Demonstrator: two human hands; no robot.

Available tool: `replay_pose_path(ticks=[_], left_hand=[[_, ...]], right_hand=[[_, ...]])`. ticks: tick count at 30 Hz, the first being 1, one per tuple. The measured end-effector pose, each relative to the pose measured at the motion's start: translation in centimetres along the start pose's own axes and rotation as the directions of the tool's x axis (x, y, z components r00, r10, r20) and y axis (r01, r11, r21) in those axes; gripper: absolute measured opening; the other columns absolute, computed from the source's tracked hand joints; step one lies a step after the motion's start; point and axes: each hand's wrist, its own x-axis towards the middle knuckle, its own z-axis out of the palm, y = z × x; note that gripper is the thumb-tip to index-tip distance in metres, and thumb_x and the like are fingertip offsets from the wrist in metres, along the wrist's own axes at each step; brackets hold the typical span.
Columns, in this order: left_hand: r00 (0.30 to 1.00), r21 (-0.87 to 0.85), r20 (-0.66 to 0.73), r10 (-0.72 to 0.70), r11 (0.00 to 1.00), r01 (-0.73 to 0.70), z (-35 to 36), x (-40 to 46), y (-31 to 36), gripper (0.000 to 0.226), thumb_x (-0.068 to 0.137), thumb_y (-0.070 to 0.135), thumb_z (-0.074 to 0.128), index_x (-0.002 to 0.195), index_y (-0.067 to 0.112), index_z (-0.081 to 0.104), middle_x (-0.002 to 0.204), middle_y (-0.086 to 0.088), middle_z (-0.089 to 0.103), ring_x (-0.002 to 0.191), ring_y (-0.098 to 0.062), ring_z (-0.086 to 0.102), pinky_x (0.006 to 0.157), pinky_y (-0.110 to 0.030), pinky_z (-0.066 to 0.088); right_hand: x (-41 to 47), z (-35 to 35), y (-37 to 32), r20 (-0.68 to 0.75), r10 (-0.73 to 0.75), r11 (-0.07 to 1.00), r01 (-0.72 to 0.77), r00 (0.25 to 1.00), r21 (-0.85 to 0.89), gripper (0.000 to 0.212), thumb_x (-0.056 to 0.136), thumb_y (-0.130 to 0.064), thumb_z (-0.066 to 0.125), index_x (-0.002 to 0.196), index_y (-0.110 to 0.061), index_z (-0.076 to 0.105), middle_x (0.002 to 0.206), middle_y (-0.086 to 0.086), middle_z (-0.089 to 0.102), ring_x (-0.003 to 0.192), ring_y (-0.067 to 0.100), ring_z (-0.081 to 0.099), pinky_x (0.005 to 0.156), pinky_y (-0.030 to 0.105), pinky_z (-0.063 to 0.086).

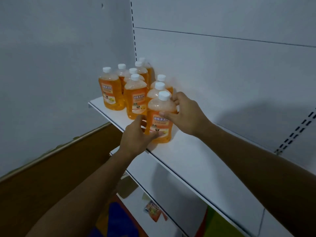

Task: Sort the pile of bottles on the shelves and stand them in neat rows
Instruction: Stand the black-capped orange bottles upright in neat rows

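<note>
The front bottle stands upright on the white shelf, near the front edge, at the head of the right-hand row. It is orange, with a white cap and an orange label.

Left hand: the fingers curl around the lower left side of the front bottle. The thumb lies across the bottom of the label, and the other fingertips wrap behind the left edge of the bottle, where they are partly hidden.

Right hand: the fingers grip the shoulder of the same bottle from the right. The thumb presses on the front just above the label. The remaining fingers curl around the right side, just below the cap. The bottle sits between the 2 hands, with the left hand low and the right hand high.

Behind the front bottle, 2 more bottles stand in line, touching or nearly touching. To the left, a middle row runs back toward the rear panel; 4 caps show in it. A further row of 2 bottles stands at the left end of the shelf. All visible bottles are upright, with labels facing forward.

A lower shelf lies beneath, and a small colourful packet rests below it.
</note>
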Motion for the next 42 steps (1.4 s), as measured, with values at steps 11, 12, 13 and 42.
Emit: replay_pose_path(ticks=[11,12,13,42], left_hand=[[0.996,-0.071,0.073,-0.058,0.995,0.063,-0.1,3.6,-2.3,0.068,0.074,0.045,0.076,0.130,0.023,0.046,0.124,0.004,0.061,0.107,-0.019,0.062,0.091,-0.045,0.054],[0.995,-0.066,0.077,-0.059,0.996,0.064,0.1,3.9,-2.2,0.068,0.074,0.045,0.076,0.130,0.023,0.045,0.125,0.004,0.061,0.107,-0.019,0.062,0.092,-0.045,0.053],[0.995,-0.060,0.078,-0.057,0.996,0.062,0.3,4.1,-2.2,0.068,0.074,0.045,0.076,0.130,0.024,0.045,0.125,0.004,0.061,0.107,-0.019,0.063,0.092,-0.045,0.053],[0.990,0.171,-0.120,0.074,0.984,-0.053,4.1,-0.7,-0.5,0.060,0.082,0.049,0.067,0.132,0.023,0.047,0.123,0.000,0.057,0.107,-0.019,0.057,0.086,-0.041,0.054]], right_hand=[[3.4,2.7,0.3,-0.084,-0.043,0.985,0.028,0.996,-0.169,0.061,0.079,-0.052,0.070,0.126,-0.019,0.048,0.123,0.003,0.055,0.107,0.020,0.059,0.089,0.040,0.055],[3.4,2.6,0.4,-0.084,-0.040,0.985,0.025,0.996,-0.171,0.062,0.079,-0.052,0.070,0.127,-0.019,0.048,0.123,0.003,0.054,0.107,0.020,0.059,0.090,0.041,0.054],[3.6,2.5,0.5,-0.085,-0.032,0.984,0.017,0.996,-0.176,0.062,0.079,-0.052,0.070,0.127,-0.019,0.047,0.124,0.003,0.054,0.107,0.020,0.059,0.089,0.042,0.054],[-1.8,0.4,1.9,-0.044,0.044,0.988,-0.050,0.998,-0.143,0.077,0.092,-0.045,0.056,0.152,-0.020,0.016,0.152,0.006,0.035,0.136,0.024,0.039,0.107,0.042,0.038]])
